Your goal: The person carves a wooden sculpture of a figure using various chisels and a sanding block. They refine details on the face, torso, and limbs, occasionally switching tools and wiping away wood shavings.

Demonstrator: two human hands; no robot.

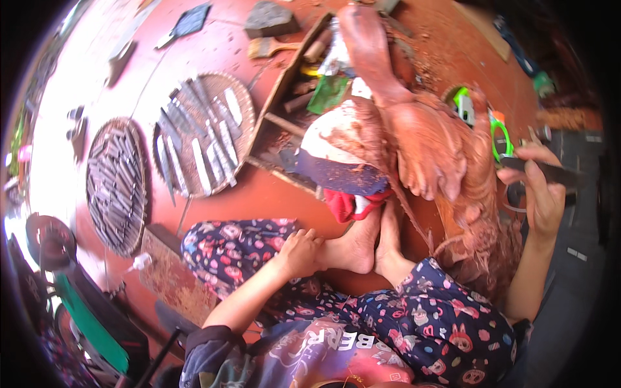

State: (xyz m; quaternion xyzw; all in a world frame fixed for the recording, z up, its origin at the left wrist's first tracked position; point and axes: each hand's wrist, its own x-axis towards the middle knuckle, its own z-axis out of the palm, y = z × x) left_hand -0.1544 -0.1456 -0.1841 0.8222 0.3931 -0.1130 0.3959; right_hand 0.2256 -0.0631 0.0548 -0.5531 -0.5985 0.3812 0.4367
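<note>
My right hand [543,194], raised at the right, is closed around a dark flat carving chisel [550,171]. Beside it stands a large reddish-brown wood carving [427,139] with deep grooves and a knotted lower part. My left hand [301,253] lies loosely over my lower leg near the ankle, holding nothing; its fingertips are partly hard to make out. Between my feet and the carving sits a cloth bundle [343,139], white, dark blue and red, dusted with wood chips.
Two round woven trays, one [116,187] packed with chisels and one [187,103] with longer blades, lie at the left. Behind the bundle is a wooden box [284,123] of odds and ends. A brush [272,47], a stone block [270,19] and a green ring [500,139] lie around.
</note>
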